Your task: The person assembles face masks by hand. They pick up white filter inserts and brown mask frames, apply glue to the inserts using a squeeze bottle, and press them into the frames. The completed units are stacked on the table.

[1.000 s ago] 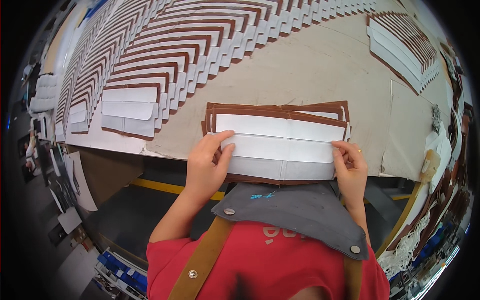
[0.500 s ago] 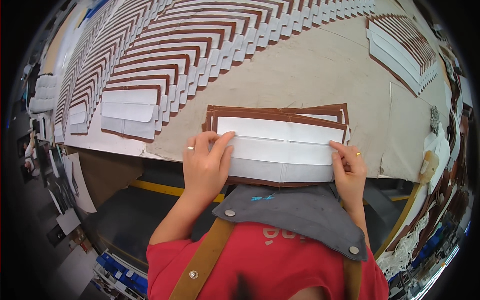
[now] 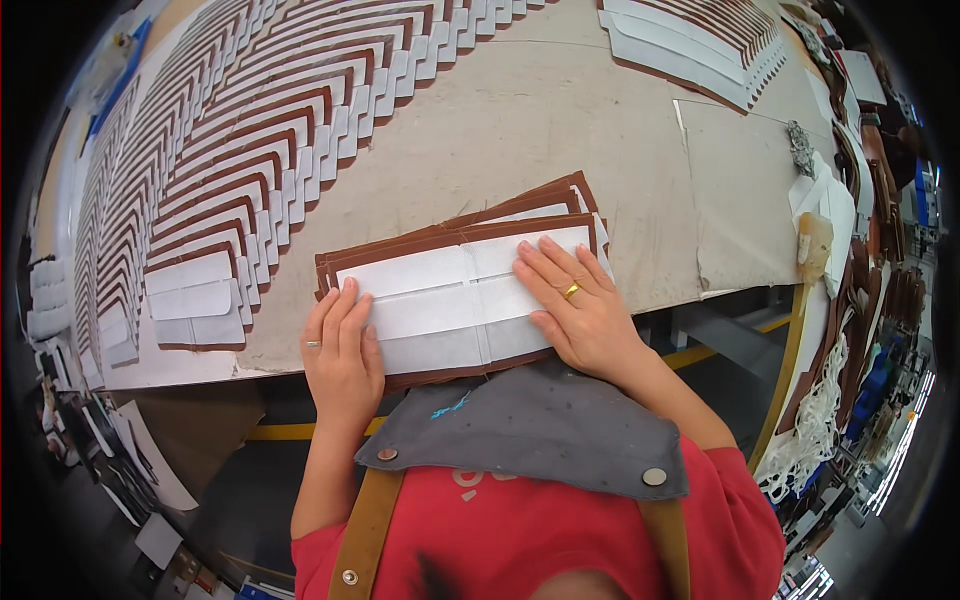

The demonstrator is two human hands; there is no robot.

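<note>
From here, the bare right hand (image 3: 578,303) covers part of the topmost white-and-brown rectangular panel (image 3: 430,302), which hides most of the panels beneath (image 3: 543,194), and my view's top edge cuts off overlapping white-and-brown rows (image 3: 283,122).

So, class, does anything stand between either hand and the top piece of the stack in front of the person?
Nothing visible does. The left hand rests on the left edge of the top piece, and the right hand lies over its right part.
</note>
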